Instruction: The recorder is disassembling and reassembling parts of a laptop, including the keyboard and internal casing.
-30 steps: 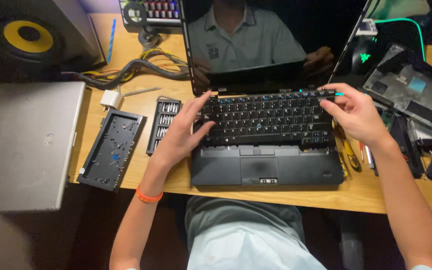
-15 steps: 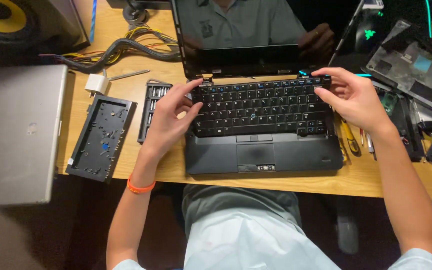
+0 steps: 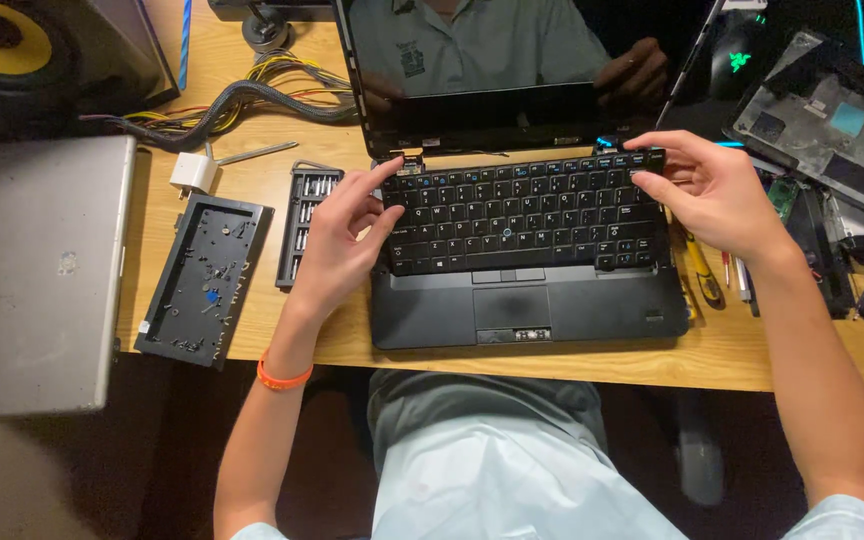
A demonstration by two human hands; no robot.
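Note:
An open black laptop (image 3: 527, 305) sits on the wooden desk (image 3: 732, 355), its dark screen (image 3: 512, 70) tilted back. My left hand (image 3: 344, 240) rests at the left end of the keyboard (image 3: 522, 215), index finger stretched to its top-left corner near the hinge. My right hand (image 3: 707, 190) pinches the keyboard's top-right corner with curled fingers. An orange band (image 3: 282, 378) circles my left wrist.
Left of the laptop lie a screwdriver bit case (image 3: 304, 222) and a black tray with small screws (image 3: 204, 278). A silver closed laptop (image 3: 32, 270), a white charger (image 3: 193, 172), a cable bundle (image 3: 242, 100) and a speaker (image 3: 22, 45) are farther left. Dismantled laptop parts (image 3: 832, 120) and tools (image 3: 702, 270) lie right.
My left hand has slid up the keyboard's left side, index finger now reaching the top-left corner. My right hand keeps to the top-right corner. The view has shifted slightly.

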